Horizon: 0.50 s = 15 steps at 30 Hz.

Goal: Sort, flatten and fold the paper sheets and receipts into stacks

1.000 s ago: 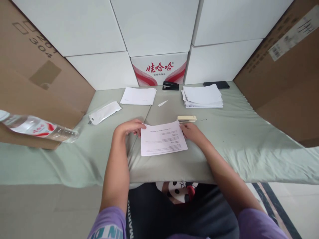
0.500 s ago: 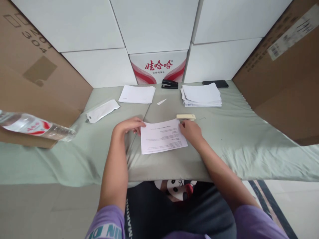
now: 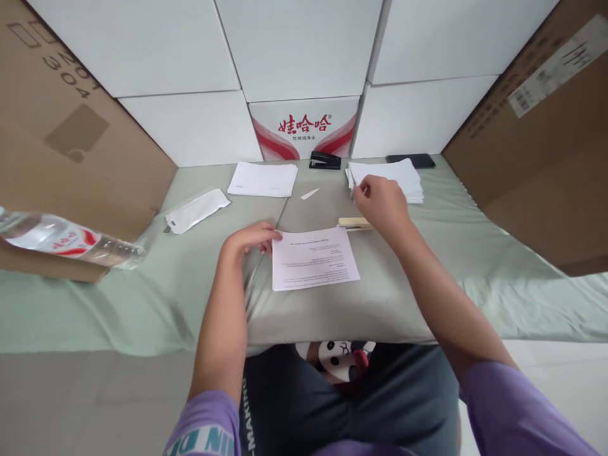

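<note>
Printed sheets of paper (image 3: pixel 316 261) lie on the cloth in front of me, text facing up. My left hand (image 3: pixel 259 237) pinches their upper left corner, thumb on top and the other fingers partly hidden under the edge. My right hand (image 3: pixel 382 199) is raised off the sheets, over the near left corner of a paper stack (image 3: pixel 396 174). Its fingers are curled together; whether anything is between them is hidden. Below that hand is a cream stapler (image 3: pixel 354 222), partly covered by the wrist. A black stapler (image 3: pixel 325 160) stands farther back, to the hand's left.
Another paper stack (image 3: pixel 263 179) lies at back left, with a small white paper scrap (image 3: pixel 310 194) beside it. A white plastic packet (image 3: pixel 197 211) and a water bottle (image 3: pixel 71 237) are at left. A black phone (image 3: pixel 411 161) lies behind the right stack. Cardboard boxes (image 3: pixel 536 145) flank both sides.
My right hand has let go of the sheets' right corner and moved up and away, to the near edge of the right stack. My left hand keeps its grip on the sheets.
</note>
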Tool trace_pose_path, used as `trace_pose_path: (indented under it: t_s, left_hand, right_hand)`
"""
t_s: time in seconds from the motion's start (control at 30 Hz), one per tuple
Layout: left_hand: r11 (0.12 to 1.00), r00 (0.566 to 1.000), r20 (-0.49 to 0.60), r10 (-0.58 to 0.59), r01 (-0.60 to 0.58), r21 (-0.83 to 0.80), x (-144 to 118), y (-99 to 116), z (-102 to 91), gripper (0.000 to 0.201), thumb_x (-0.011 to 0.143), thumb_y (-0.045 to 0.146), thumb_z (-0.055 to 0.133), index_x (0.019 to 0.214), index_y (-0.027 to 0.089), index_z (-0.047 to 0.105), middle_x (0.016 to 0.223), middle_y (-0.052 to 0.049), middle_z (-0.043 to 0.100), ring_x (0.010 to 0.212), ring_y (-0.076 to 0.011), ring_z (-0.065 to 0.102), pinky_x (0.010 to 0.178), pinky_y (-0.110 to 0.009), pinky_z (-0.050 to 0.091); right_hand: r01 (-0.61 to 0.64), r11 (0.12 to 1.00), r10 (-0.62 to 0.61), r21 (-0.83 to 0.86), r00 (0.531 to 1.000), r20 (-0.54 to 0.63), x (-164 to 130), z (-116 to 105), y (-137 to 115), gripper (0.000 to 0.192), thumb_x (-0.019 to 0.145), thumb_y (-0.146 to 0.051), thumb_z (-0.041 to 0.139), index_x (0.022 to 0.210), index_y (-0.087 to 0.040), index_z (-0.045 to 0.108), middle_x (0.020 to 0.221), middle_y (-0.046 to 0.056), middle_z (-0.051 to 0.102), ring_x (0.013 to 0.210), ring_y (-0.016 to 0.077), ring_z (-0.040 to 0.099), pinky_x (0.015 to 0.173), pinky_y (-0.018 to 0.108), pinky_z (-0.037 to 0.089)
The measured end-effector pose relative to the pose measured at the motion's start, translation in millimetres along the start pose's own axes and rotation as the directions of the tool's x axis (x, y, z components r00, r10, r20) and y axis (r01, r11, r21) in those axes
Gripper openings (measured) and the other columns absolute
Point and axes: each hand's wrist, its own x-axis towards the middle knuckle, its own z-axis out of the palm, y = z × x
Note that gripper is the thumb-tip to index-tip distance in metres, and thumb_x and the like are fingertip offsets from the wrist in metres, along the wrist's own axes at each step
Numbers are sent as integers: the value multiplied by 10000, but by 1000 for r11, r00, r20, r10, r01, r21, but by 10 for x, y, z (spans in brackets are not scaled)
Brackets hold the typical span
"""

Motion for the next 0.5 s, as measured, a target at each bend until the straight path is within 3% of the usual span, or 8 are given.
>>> trace_pose_path:
  t_s: [0.13, 0.27, 0.5]
  left_hand:
    - [999, 1000, 26, -4, 6, -44, 8, -16, -3, 199, 642, 334, 755, 695, 161, 673, 669, -114, 725, 541, -210, 657, 417, -248, 430]
    - [998, 998, 58, -3, 6, -56, -18, 0, -15, 220, 624, 333, 788, 685, 146, 691, 672, -127, 733, 543, -216, 659, 455, -273, 477]
    - [996, 996, 90, 3, 6, -94, -26, 19, -4, 247, 554, 333, 837, 653, 150, 705, 669, -120, 748, 543, -211, 664, 506, -281, 522]
  right_hand:
    - [-22, 999, 26, -35, 994, 104, 294, 469, -89, 242, 927, -271, 501, 987, -164, 709, 1016, 152, 716, 926, 260, 611, 756, 323, 435]
    - [-17, 998, 28, -57, 981, 194, 307, 856, -41, 254, 920, -253, 484, 991, -181, 718, 1056, 146, 723, 968, 262, 635, 774, 318, 455]
    - [-47, 999, 49, -14, 975, 218, 232, 977, 27, 249, 929, -263, 476, 943, -198, 716, 1033, 129, 728, 965, 251, 645, 781, 311, 470]
